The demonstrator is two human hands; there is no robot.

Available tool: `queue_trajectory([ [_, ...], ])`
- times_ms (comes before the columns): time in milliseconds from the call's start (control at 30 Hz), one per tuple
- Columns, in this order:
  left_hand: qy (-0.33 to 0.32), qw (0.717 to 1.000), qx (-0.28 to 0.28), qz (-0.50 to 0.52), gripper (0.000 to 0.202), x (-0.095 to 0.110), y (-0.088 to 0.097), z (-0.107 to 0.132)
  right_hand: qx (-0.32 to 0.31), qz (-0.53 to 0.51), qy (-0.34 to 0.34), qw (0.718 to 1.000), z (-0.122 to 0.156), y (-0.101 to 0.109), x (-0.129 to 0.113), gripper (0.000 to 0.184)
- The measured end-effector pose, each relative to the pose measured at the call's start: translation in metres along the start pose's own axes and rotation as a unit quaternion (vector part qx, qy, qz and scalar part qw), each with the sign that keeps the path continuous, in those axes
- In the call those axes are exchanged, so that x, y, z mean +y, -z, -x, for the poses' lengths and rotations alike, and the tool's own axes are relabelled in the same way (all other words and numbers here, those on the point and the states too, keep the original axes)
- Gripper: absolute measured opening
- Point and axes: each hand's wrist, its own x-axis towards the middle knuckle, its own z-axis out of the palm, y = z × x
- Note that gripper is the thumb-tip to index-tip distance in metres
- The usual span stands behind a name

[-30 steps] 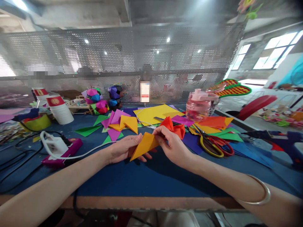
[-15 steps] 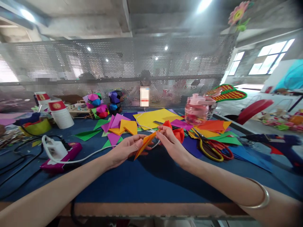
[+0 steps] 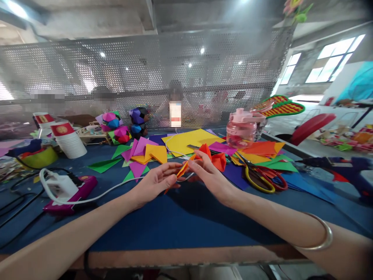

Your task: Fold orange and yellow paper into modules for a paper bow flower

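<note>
A piece of folded orange paper [image 3: 182, 170] is held up over the blue table between both hands, seen nearly edge-on. My left hand [image 3: 159, 179] pinches its near left part between thumb and fingers. With thumb and fingertips closed, my right hand [image 3: 205, 171] grips the far right end. Just behind the right hand lies a folded red-orange paper piece [image 3: 218, 161]. Scissors with yellow and red handles [image 3: 262, 179] rest to the right of that hand. Folded yellow-orange papers [image 3: 155, 153] and purple papers [image 3: 144, 147] lie beyond the left hand.
A pink bottle [image 3: 241, 128] stands at the back right, a glue gun [image 3: 344, 169] at the far right. Stacked paper cups [image 3: 68, 140] and a magenta power strip [image 3: 72, 198] with cables sit left. Behind rises a perforated metal screen [image 3: 157, 70].
The orange paper has turned from showing its flat face to nearly edge-on. Both hands have stayed on it, and the camera view has shifted slightly.
</note>
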Motion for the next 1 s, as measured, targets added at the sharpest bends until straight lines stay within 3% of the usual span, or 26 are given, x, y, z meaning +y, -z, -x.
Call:
queue_trajectory([
  [233,0.006,0.999,0.047,0.011,0.052,-0.003,0.002,0.002,-0.020,0.001,0.005,1.000,-0.004,0.005,0.006,0.054],
  [533,0.044,0.984,0.171,0.017,0.035,-0.008,0.009,-0.002,-0.059,0.049,0.074,0.994,-0.013,0.014,0.012,0.066],
  [833,0.098,0.984,0.150,0.017,0.028,0.006,0.005,-0.001,-0.065,0.090,0.116,0.987,-0.013,0.016,0.007,0.050],
  [1000,0.086,0.981,0.172,-0.013,0.030,0.004,0.008,-0.002,-0.010,0.118,0.143,0.983,-0.018,0.020,0.011,0.049],
])
